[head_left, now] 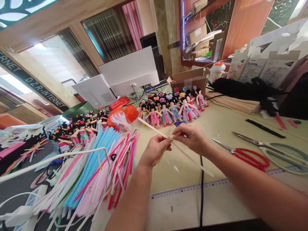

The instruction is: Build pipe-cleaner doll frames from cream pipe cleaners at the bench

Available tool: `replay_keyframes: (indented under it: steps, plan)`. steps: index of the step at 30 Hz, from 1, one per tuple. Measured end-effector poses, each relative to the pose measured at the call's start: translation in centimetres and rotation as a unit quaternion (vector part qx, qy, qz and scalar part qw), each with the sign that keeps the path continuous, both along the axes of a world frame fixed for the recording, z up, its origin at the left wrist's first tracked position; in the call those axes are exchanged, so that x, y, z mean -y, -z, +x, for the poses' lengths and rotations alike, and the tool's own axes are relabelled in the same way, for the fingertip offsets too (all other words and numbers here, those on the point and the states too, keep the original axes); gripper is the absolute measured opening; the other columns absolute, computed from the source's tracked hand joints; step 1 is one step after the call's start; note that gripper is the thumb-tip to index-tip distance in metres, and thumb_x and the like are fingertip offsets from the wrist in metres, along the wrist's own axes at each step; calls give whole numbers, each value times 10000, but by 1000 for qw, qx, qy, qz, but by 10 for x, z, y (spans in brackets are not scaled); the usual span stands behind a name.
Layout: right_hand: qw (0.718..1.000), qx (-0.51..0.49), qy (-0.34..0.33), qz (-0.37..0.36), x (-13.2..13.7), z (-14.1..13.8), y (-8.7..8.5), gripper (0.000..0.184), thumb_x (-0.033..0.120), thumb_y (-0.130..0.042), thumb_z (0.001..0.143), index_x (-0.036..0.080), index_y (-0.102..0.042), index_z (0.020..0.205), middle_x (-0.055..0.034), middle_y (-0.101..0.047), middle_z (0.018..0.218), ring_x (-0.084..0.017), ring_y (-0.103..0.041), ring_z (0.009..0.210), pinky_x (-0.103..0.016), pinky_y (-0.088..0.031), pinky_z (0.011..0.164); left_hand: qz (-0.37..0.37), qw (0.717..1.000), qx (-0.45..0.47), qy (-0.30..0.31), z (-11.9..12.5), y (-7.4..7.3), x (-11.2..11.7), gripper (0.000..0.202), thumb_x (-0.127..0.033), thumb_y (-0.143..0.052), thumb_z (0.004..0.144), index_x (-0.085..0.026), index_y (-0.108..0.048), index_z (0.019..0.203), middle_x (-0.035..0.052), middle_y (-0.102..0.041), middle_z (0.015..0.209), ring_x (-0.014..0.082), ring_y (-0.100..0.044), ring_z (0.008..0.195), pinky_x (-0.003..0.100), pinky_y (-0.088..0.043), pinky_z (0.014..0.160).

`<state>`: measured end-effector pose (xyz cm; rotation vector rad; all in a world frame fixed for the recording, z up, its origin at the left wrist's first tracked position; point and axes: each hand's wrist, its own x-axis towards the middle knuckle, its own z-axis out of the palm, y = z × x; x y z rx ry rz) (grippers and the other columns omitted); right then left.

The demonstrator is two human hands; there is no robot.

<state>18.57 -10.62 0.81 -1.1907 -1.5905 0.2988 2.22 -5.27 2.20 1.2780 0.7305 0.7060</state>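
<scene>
Head view: left hand [157,148] pinches a cream pipe cleaner [152,127], whose visible long axis slants away and leftward from the grip. Right hand [190,134] is just beside the pinch, fingertips bunched; whether they grasp it cannot be determined.

1. Your bare left forearm [136,192] angles up from below.
2. Your left hand [156,149] pinches, fingers curled.
3. Your right forearm [243,176] slants in from the right.
4. Your right hand [193,136] pinches just beside the left.
</scene>
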Motion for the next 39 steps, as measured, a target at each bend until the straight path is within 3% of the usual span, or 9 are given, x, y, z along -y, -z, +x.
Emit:
replay_keyframes:
  steps: [5,7,10,12,17,26,35,39]
  plan:
    - [1000,-28,12,-1,-1,-2,3,85,236,-627,807,203,-613,730,1,-615,678,-128,-545,621,-257,-436,600,-6,1000,2,-3,0,0,0,373,-420,-823,562,-134,-598,642,-11,-566,574,102,-526,556,259,-413,591]
    - [997,-80,-9,-21,-3,-2,6,72,244,-645,788,204,-624,844,8,-611,704,-130,-555,638,-264,-458,619,-13,1000,1,-12,0,0,-1,376,-417,-831,547,-133,-605,648,-10,-572,579,103,-528,556,264,-416,598]
    - [985,-157,-53,-48,-7,-2,8,297,259,-660,765,210,-597,1052,11,-602,758,-137,-577,684,-277,-485,650,-21,999,-8,-29,0,-1,-2,391,-427,-838,527,-130,-619,657,-8,-581,586,106,-536,550,268,-418,605]
    - [980,-177,-74,-55,-8,-2,9,344,262,-644,774,214,-584,1109,10,-599,769,-136,-577,697,-279,-486,659,-21,999,-14,-39,0,-1,-3,404,-439,-844,510,-128,-626,648,-6,-586,589,108,-538,556,265,-416,608]
    - [981,-168,-77,-62,-9,1,7,219,289,-620,776,208,-656,976,6,-589,734,-132,-545,671,-272,-466,637,-13,999,-33,-33,-1,-2,-3,401,-432,-860,485,-128,-643,631,-10,-583,596,93,-498,585,234,-385,596]
    - [991,-117,2,-60,-4,2,5,121,332,-654,759,211,-653,753,8,-637,667,-131,-548,612,-265,-437,592,-33,998,-46,-3,-4,-2,-2,417,-458,-851,495,-145,-641,674,-3,-596,646,104,-506,599,225,-368,553]
    - [975,-179,-70,-112,-2,5,-9,233,416,-662,730,186,-658,693,9,-583,562,-118,-532,550,-253,-448,546,-12,998,-57,23,-7,-4,-2,416,-452,-855,503,-127,-670,685,-2,-590,650,92,-482,606,219,-361,575]
    - [956,-242,-81,-144,-3,4,-11,342,493,-639,749,181,-673,886,-11,-642,658,-120,-577,563,-261,-488,553,11,999,-53,-5,-7,-4,-4,394,-454,-845,523,-131,-683,680,1,-593,649,103,-493,623,226,-382,598]
